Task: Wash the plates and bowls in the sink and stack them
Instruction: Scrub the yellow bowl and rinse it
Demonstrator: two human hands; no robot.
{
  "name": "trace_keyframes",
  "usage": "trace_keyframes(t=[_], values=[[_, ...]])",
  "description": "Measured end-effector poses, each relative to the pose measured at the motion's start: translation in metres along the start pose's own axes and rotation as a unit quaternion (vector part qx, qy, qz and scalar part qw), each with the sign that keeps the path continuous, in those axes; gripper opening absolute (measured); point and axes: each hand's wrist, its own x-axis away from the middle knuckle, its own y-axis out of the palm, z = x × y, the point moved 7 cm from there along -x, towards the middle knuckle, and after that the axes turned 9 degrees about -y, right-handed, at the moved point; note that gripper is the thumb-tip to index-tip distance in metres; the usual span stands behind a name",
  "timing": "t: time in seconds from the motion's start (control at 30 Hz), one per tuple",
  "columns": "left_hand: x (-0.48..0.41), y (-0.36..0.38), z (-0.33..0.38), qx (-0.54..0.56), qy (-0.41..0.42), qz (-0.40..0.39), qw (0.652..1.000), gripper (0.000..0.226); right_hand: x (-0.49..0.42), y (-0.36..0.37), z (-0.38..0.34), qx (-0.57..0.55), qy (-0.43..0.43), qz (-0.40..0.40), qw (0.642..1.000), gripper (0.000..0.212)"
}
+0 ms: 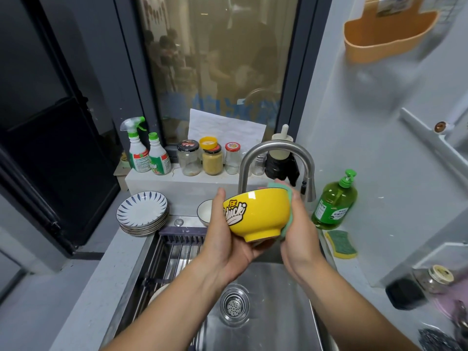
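A yellow bowl (260, 214) with a black and white logo hangs above the steel sink (278, 312). My left hand (225, 239) holds it from below and on its left side, thumb up along the rim. My right hand (298, 224) presses a green cloth (288, 219) against the bowl's right outer wall. A stack of blue-patterned plates (143, 212) sits on the counter at the sink's back left. Partly hidden behind my left hand, a white bowl (205, 211) stands by the faucet base. Another dish edge (157, 293) shows under the rack.
A curved faucet (276, 158) arches behind the bowl. A roll-up drying rack (174, 252) covers the sink's left part. Green soap bottle (334, 201) and yellow-green sponge (342, 243) sit at right. Spray bottles (147, 150) and jars (210, 158) line the back ledge.
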Motion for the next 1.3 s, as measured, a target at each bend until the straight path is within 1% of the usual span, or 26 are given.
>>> trace_keyframes(t=[0.07,0.17,0.2,0.23,0.27,0.33,0.4,0.43,0.5,0.57,0.6,0.63,0.67,0.7,0.73,0.8,0.87,0.93,0.97,1.03,1.07,1.1,1.13,1.2,1.23,1.3], values=[[-0.005,-0.005,0.004,-0.035,0.022,0.032,0.999,0.079,0.006,-0.005,0.003,-0.011,0.01,0.031,0.999,0.039],[-0.003,-0.013,0.011,-0.084,0.073,0.106,0.988,0.066,0.014,-0.008,-0.005,0.036,-0.049,0.041,0.997,0.036],[0.0,-0.013,0.009,-0.085,0.082,0.116,0.986,0.063,0.015,-0.009,-0.009,0.058,-0.068,0.045,0.995,0.035],[0.002,-0.012,0.007,-0.076,0.086,0.115,0.987,0.065,0.016,-0.008,-0.012,0.073,-0.078,0.047,0.993,0.034],[0.003,-0.012,0.002,-0.063,0.086,0.104,0.989,0.071,0.017,-0.007,-0.016,0.086,-0.08,0.044,0.992,0.034],[0.003,-0.011,-0.005,-0.07,0.083,0.071,0.992,0.094,0.017,-0.007,-0.019,0.109,-0.085,0.036,0.99,0.033],[0.0,-0.01,-0.008,-0.084,0.071,0.043,0.993,0.116,0.019,-0.007,-0.022,0.136,-0.116,0.027,0.984,0.032],[-0.002,-0.01,-0.008,-0.074,0.067,0.029,0.995,0.122,0.021,-0.006,-0.023,0.154,-0.138,0.021,0.978,0.033],[-0.005,-0.006,-0.006,-0.044,0.058,0.003,0.997,0.125,0.024,-0.002,-0.03,0.194,-0.194,0.015,0.962,0.038],[-0.006,-0.001,-0.005,-0.009,0.042,-0.016,0.999,0.112,0.023,0.001,-0.037,0.217,-0.238,-0.003,0.947,0.038],[-0.004,0.001,-0.006,0.008,0.032,-0.022,0.999,0.102,0.02,0.0,-0.036,0.199,-0.236,-0.004,0.951,0.036],[-0.003,0.003,-0.008,0.02,0.02,-0.026,0.999,0.091,0.015,-0.002,-0.031,0.145,-0.197,0.004,0.97,0.035],[-0.003,0.005,-0.01,0.031,0.01,-0.028,0.999,0.084,0.009,-0.004,-0.02,0.06,-0.133,0.02,0.989,0.034],[-0.003,0.006,-0.012,0.038,0.002,-0.029,0.999,0.08,0.006,-0.007,-0.006,-0.012,-0.067,0.045,0.997,0.037],[-0.005,0.006,-0.014,0.037,-0.001,-0.03,0.999,0.078,0.006,-0.011,0.005,-0.048,-0.022,0.068,0.996,0.04],[-0.011,0.004,-0.015,0.002,0.001,-0.022,1.0,0.073,0.009,-0.014,0.01,-0.043,0.004,0.078,0.996,0.043],[-0.019,-0.003,-0.014,-0.059,0.01,0.01,0.998,0.065,0.015,-0.02,0.005,-0.011,-0.01,0.084,0.996,0.039],[-0.024,-0.014,-0.015,-0.083,0.012,0.045,0.995,0.061,0.017,-0.026,0.0,0.05,-0.041,0.074,0.995,0.034],[-0.023,-0.018,-0.017,-0.077,0.012,0.051,0.996,0.065,0.018,-0.027,0.0,0.079,-0.056,0.063,0.993,0.031],[-0.02,-0.021,-0.022,-0.061,0.006,0.036,0.997,0.078,0.016,-0.025,0.007,0.128,-0.072,0.034,0.989,0.027],[-0.018,-0.02,-0.025,-0.063,0.003,0.018,0.998,0.081,0.015,-0.024,0.014,0.143,-0.067,0.021,0.987,0.029],[-0.015,-0.019,-0.027,-0.074,0.005,0.004,0.997,0.08,0.015,-0.023,0.023,0.142,-0.056,0.005,0.988,0.031],[-0.015,-0.021,-0.028,-0.087,0.008,0.0,0.996,0.085,0.015,-0.022,0.03,0.134,-0.043,-0.011,0.99,0.033],[-0.019,-0.035,-0.026,-0.115,0.027,0.04,0.992,0.111,0.015,-0.016,0.041,0.113,-0.032,-0.044,0.992,0.035],[-0.02,-0.042,-0.023,-0.125,0.039,0.064,0.989,0.119,0.015,-0.012,0.047,0.099,-0.025,-0.055,0.993,0.035],[-0.02,-0.057,-0.016,-0.136,0.058,0.091,0.985,0.124,0.015,-0.003,0.06,0.061,0.013,-0.062,0.996,0.032]])
